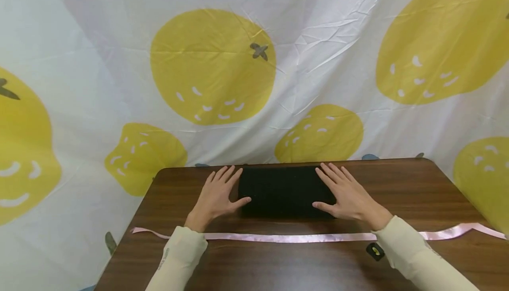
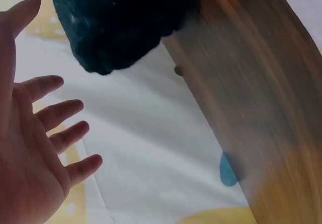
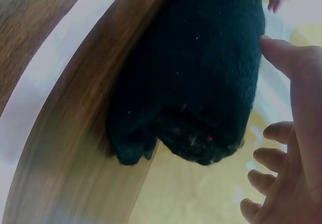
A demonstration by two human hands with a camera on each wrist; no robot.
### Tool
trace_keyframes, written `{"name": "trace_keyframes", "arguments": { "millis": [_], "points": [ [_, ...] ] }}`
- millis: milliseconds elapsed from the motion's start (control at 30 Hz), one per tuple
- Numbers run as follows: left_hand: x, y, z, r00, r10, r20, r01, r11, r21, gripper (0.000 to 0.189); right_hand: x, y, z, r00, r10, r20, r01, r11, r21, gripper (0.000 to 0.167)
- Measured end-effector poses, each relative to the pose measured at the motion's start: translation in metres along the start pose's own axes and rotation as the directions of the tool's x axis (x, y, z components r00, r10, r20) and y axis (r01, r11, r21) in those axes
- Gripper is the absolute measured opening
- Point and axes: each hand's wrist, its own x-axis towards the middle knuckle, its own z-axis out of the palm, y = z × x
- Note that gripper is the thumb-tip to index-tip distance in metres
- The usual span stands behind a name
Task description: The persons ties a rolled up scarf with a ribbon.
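Note:
A black, fuzzy bundle of folded or rolled cloth (image 1: 284, 191) lies near the table's far edge. In the right wrist view, its end (image 3: 191, 136) shows thick, uneven layers. My left hand (image 1: 216, 200) is at the bundle's left end, fingers spread and thumb pointing inward. At the opposite end, my right hand (image 1: 346, 194) has its fingers extended and overlaps the bundle's corner in the head view. Neither hand curls round the cloth. The left wrist view shows the left palm (image 2: 30, 148) with straight fingers apart from the bundle (image 2: 115, 22).
A long pink satin ribbon (image 1: 286, 238) runs across the brown wooden table (image 1: 254, 266), passing beneath both forearms. Beside the right sleeve sits a small black object with a yellow mark (image 1: 375, 251). A white curtain with yellow fruit prints (image 1: 238, 145) hangs behind the table.

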Motion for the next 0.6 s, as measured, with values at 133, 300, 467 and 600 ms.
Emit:
{"name": "trace_keyframes", "arguments": {
  "millis": [133, 300, 467, 600],
  "points": [
    [0.005, 0.008, 0.002, 1.000, 0.004, 0.001, -0.004, 1.000, -0.012, 0.087, 0.002, -0.004, 0.000, 1.000, -0.012, 0.018, 0.011, 1.000, 0.003, 0.094],
    [0.013, 0.022, 0.005, 0.999, 0.015, 0.035, -0.013, 0.999, -0.038, 0.088, 0.005, -0.010, 0.002, 0.999, -0.029, 0.028, 0.029, 1.000, 0.003, 0.095],
    [0.019, 0.036, 0.008, 0.996, 0.030, 0.087, -0.026, 0.998, -0.055, 0.088, 0.007, -0.017, 0.007, 0.998, -0.067, 0.004, 0.067, 0.998, -0.003, 0.093],
    [0.022, 0.043, 0.011, 0.995, 0.038, 0.094, -0.031, 0.997, -0.073, 0.086, 0.007, -0.020, 0.011, 0.994, -0.105, -0.034, 0.105, 0.994, -0.022, 0.091]
  ]
}}
